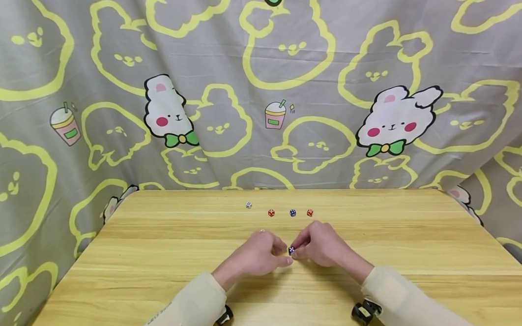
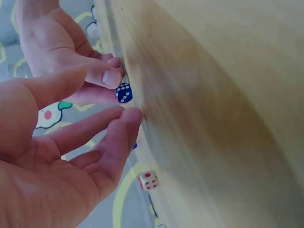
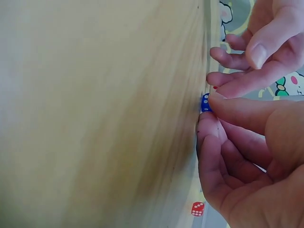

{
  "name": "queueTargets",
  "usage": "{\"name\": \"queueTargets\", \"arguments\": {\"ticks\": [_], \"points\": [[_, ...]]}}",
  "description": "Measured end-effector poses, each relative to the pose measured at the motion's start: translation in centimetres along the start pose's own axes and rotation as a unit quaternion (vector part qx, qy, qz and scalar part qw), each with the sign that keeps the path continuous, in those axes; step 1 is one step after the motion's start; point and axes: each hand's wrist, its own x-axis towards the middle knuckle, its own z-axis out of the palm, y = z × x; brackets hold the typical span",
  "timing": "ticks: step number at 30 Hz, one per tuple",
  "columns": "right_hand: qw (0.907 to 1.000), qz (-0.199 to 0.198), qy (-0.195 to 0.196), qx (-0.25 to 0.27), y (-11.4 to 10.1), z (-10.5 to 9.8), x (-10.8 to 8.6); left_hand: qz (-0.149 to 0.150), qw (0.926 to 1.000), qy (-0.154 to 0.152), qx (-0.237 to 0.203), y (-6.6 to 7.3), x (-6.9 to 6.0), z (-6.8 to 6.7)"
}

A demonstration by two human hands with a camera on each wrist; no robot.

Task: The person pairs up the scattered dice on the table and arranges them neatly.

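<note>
at the middle of the wooden table [image 1: 160, 266], the right hand [image 1: 322, 243] pinches a blue die [image 1: 291, 250] between thumb and finger, a hold that presumably suits so small a cube, leaving faces visible. the left hand [image 1: 260, 254], fingers relaxed and grasping nothing, stands just beside it, perhaps as a guard. a white die [image 2: 149, 180] lies beyond the left hand; further dice [image 1: 292, 212] lie apart, behind.

Four dice [image 1: 271, 213] lie near the far edge of the bench [image 1: 138, 268]. Before them, one die [image 1: 291, 250] is in the right hand [image 1: 322, 243], another die [image 1: 262, 231] behind the left hand [image 1: 259, 254].
</note>
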Motion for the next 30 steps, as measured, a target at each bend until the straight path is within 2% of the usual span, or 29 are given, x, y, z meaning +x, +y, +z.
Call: {"name": "queueTargets", "arguments": {"ticks": [4, 8, 16, 23, 30], "points": [[1.0, 0.005, -0.001, 0.006, 0.0, 0.1, -0.4, 0.001, 0.9988, -0.001, -0.048, -0.3, 0.3, 0.4], [0.9998, 0.012, -0.002, 0.017, 0.0, 0.3, -0.9, -0.016, 0.9949, 0.004, -0.1, -0.5, 0.4, 0.8], [0.9989, 0.008, -0.008, 0.045, 0.3, 0.4, -1.9, -0.054, 0.9761, 0.0, -0.211, -0.9, 0.2, 1.6], [0.9973, -0.006, -0.032, 0.067, 0.4, 0.5, -2.9, -0.065, 0.9656, -0.016, -0.251, -1.2, 0.1, 1.8], [0.9957, -0.016, -0.039, 0.083, 0.5, 0.6, -3.8, -0.067, 0.9563, -0.031, -0.283, -1.5, -0.2, 2.3]]}}
